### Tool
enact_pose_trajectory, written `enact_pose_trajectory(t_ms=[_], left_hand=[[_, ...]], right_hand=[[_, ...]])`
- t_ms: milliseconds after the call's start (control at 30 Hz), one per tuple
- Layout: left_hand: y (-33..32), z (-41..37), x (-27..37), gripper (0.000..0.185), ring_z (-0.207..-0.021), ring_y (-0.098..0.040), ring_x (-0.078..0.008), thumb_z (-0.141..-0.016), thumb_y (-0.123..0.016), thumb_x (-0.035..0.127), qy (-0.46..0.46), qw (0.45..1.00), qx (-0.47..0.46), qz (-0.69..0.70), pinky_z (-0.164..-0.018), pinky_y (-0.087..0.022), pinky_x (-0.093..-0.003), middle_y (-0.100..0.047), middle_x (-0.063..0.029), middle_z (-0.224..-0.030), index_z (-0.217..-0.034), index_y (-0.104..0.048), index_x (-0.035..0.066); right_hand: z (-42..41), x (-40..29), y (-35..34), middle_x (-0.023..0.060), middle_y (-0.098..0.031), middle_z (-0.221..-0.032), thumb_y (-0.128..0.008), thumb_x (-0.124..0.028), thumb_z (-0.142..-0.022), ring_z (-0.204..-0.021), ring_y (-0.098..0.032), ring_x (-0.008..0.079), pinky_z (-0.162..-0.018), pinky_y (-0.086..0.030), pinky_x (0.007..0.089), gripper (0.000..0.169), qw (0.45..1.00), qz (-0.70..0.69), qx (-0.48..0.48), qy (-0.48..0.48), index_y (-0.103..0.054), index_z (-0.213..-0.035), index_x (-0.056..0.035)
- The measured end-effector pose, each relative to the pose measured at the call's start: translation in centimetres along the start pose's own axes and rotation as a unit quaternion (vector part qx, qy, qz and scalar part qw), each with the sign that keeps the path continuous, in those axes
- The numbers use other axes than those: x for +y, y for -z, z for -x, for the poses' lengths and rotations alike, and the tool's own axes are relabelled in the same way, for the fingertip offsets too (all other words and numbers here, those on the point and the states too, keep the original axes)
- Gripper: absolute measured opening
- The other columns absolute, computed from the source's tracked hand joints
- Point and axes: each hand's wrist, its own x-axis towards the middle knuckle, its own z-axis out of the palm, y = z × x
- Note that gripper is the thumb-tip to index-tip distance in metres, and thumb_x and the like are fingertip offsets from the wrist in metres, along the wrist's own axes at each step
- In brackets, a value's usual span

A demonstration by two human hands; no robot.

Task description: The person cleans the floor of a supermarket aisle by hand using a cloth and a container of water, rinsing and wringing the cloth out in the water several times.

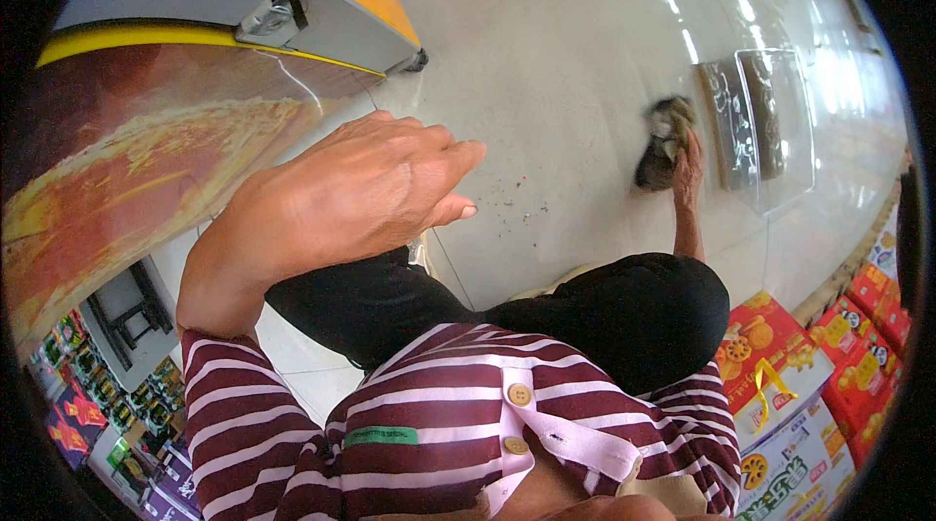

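My right hand (687,166) grips a crumpled dark and greyish rag (667,137) against the pale tiled floor (570,31). Hand and rag are slightly blurred. My left hand (387,174) is raised in front of my left knee, its back towards me and its fingers curled. Its palm is hidden, and nothing shows between the thumb and fingers. Small dark crumbs of dirt (521,207), one of them reddish, lie scattered on the floor between my hands. Just right of the rag is a clear rectangular plastic container (786,133) with brown patches showing in or through it.
A grey and orange cabinet (355,2) on a caster and a brown-and-yellow printed panel (146,148) stand at the left. Red gift boxes (768,331) and a white printed box (797,459) sit close by my right knee. Packaged goods (110,382) fill the lower left.
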Motion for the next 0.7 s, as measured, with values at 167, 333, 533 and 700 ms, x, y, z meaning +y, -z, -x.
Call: enact_pose_trajectory(t_ms=[167, 333, 533, 700], left_hand=[[0.5, -0.2, 0.1, 0.048, -0.108, -0.055, -0.0329, -0.090, -0.057, 0.030, -0.007, 1.000, 0.003, 0.020, -0.094, -0.041, -0.0398, -0.059, -0.0156, -0.119, -0.129, -0.050, 0.002], [0.6, -1.0, 0.2, 0.048, -0.106, -0.056, -0.0337, -0.090, -0.057, 0.030, -0.004, 1.000, -0.005, 0.003, -0.092, -0.043, -0.0410, -0.060, -0.0162, -0.117, -0.128, -0.051, 0.002], [0.1, -0.5, 0.7, 0.047, -0.105, -0.057, -0.0340, -0.090, -0.056, 0.030, -0.026, 0.999, 0.028, -0.013, -0.091, -0.044, -0.0418, -0.060, -0.0171, -0.115, -0.127, -0.051, 0.001], [-0.5, -0.8, 1.1, 0.047, -0.105, -0.056, -0.0338, -0.091, -0.056, 0.030, -0.061, 0.998, 0.034, -0.008, -0.091, -0.043, -0.0421, -0.060, -0.0172, -0.116, -0.126, -0.051, 0.001]], right_hand=[[1.0, 1.2, -3.5, 0.0119, -0.046, -0.139, -0.053, -0.011, -0.085, -0.120, -0.048, 0.0329, -0.096, -0.041, 0.0415, 0.041, 0.924, 0.318, 0.190, 0.094, -0.055, -0.125, -0.0107], [5.7, -9.8, -10.4, 0.0122, -0.051, -0.132, -0.051, 0.001, -0.078, -0.119, -0.048, 0.0357, -0.096, -0.040, 0.0453, 0.047, 0.944, 0.235, 0.052, 0.227, -0.055, -0.125, -0.0066], [10.6, -15.8, -14.7, 0.0058, -0.036, -0.144, -0.051, -0.007, -0.083, -0.130, -0.037, 0.0273, -0.099, -0.034, 0.0454, 0.051, 0.909, 0.237, -0.176, 0.294, -0.048, -0.133, -0.0119], [8.3, -17.1, -15.1, 0.0088, -0.047, -0.136, -0.047, 0.000, -0.085, -0.127, -0.042, 0.0266, -0.107, -0.033, 0.0375, 0.048, 0.918, -0.119, -0.353, 0.137, -0.050, -0.132, -0.0090]])
